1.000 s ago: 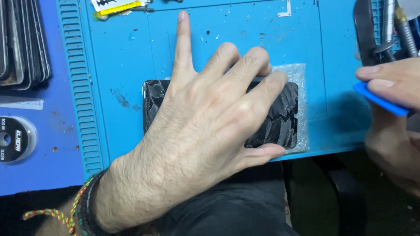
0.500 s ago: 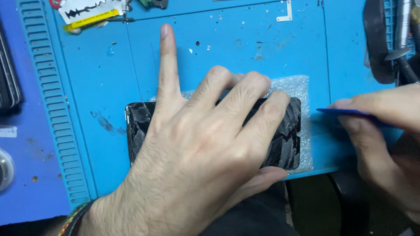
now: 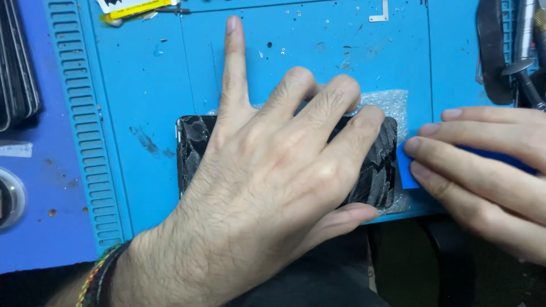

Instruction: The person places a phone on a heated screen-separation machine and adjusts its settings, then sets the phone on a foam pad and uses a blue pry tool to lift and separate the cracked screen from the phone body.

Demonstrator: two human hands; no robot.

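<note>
While the left hand (image 3: 267,187) lies flat across a dark, patterned phone-shaped device (image 3: 375,170), pinning it to the blue mat (image 3: 318,51) near the front edge of the surface, the right hand (image 3: 483,170) brings a thin blue plastic pick (image 3: 406,167) to the device's right-hand short edge. The left grip is released, palm down and fingers spread, with the index finger pointing away over the mat; the right grip is clenched on the pick between thumb and fingers.

Under the device lies one piece of clear bubble wrap (image 3: 392,102), showing at its right end. That padding looks like the weak point: should the pick be pushed hard, the device could slide on it toward the mat's edge and the drop beyond. A pick driven in too steeply could chip or crack the panel, and if it skids off the seam it could jab the left fingertips resting just beside it.

The count: two hands, one device, one pick, one sheet of bubble wrap, one mat. One woven bracelet (image 3: 99,273) circles the left wrist. Several metal tools (image 3: 523,51) stand at the upper right, too crowded to number, and a yellow-and-white card (image 3: 133,7) lies at the top.
</note>
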